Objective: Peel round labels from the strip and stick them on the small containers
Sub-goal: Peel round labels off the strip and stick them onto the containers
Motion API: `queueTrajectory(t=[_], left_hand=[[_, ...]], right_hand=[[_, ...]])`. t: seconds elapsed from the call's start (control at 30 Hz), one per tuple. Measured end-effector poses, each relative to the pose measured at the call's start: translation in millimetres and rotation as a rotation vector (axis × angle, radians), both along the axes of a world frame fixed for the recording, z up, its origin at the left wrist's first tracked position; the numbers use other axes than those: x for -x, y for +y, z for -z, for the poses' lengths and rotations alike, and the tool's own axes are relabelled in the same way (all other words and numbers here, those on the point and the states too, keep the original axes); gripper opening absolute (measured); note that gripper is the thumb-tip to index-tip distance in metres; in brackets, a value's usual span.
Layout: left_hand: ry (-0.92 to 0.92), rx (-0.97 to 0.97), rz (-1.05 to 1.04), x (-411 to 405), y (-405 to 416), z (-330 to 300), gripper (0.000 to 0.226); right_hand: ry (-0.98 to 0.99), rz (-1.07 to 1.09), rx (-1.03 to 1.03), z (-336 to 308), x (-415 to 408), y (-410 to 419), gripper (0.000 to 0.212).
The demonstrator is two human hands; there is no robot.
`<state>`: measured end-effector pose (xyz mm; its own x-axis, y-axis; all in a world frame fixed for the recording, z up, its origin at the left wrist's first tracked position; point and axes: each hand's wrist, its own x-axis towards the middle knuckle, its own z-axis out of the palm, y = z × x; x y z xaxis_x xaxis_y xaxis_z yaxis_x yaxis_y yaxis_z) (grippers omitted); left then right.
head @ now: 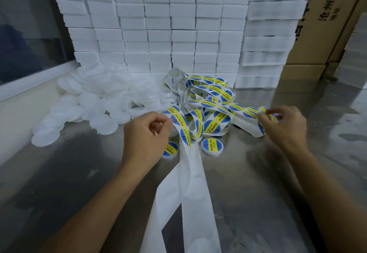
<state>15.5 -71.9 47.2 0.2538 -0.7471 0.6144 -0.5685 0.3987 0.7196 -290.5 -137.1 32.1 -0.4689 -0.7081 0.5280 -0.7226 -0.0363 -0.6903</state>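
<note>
A long white backing strip with round blue-and-yellow labels lies tangled in loops at the middle of the steel table. My left hand pinches the strip near a label at its left side. My right hand pinches a labelled stretch of the strip at the right. The emptied backing paper trails toward me. Two small white containers bearing labels stand below the tangle, one in the open and one partly behind my left hand.
A heap of unlabelled white containers and lids spreads over the table's left side. White foam boxes are stacked like a wall at the back. Cardboard cartons stand at the right. A window frame runs along the left.
</note>
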Motion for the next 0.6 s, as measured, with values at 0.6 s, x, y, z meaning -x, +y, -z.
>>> queueTrajectory(t=[0.6], left_hand=[[-0.388, -0.102, -0.122, -5.3, -9.0, 15.8, 0.010]], right_hand=[[0.068, -0.412, 0.093, -10.8, -86.6, 31.4, 0.014]])
